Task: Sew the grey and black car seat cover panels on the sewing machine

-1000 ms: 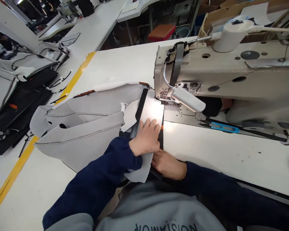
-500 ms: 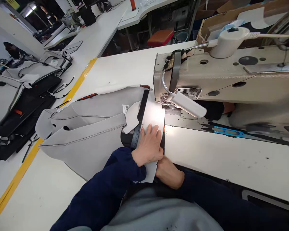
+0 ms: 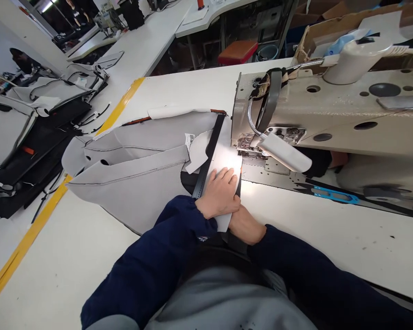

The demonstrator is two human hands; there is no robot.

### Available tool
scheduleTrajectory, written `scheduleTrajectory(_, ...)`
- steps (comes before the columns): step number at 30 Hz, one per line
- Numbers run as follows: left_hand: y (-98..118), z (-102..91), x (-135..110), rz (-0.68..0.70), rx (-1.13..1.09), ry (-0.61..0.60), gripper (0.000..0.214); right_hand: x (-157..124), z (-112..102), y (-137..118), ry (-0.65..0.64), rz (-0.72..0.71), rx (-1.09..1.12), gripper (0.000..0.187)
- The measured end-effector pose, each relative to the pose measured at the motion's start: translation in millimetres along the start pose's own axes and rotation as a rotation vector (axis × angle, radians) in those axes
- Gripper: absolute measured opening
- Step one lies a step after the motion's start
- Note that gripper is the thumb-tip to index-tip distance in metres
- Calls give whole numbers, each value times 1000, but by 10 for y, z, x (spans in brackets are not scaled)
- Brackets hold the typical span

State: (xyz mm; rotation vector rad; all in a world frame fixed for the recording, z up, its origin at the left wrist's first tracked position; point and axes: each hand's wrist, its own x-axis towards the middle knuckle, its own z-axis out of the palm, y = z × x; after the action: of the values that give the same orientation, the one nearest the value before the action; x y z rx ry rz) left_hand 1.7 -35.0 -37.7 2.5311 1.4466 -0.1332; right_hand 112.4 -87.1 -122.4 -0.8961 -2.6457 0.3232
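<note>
fabric under palm, presser foot just ahead

pressed flat with the left hand (image 3: 222, 192), palm down, fingers straight and together, gripping nothing: the lit end of the grey fabric panel (image 3: 141, 169) on the worktop (image 3: 72, 266). tucked just behind and partly under that wrist, the right hand (image 3: 246, 225); fingers hidden by the panel's edge, so cannot tell whether clenched or loose. straight ahead of the left fingertips, near but apart, the presser foot (image 3: 244, 143) of the sewing machine (image 3: 330, 110), beneath its lamp (image 3: 284, 152). nearer to it: the left hand. along that hand's left edge, the black strip (image 3: 209, 153), long axis running away from the body and leaning slightly right, far end just beside the machine's head. spread off to the left, the rest of the panel.
</note>
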Motion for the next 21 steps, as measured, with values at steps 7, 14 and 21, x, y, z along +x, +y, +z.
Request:
scheduleTrajectory(7, -142, 2, 294, 27, -19, 31, 52, 157, -110, 275, 173, 11, 78, 53)
scheduleTrajectory(14, -184, -205, -1, 137, -225, -107, 44, 231, -136, 591, 223, 59, 244, 50)
scheduleTrajectory(21, 9, 319, -508, 20, -236, 359, 45, 218, -161, 507, 245, 82, 181, 47)
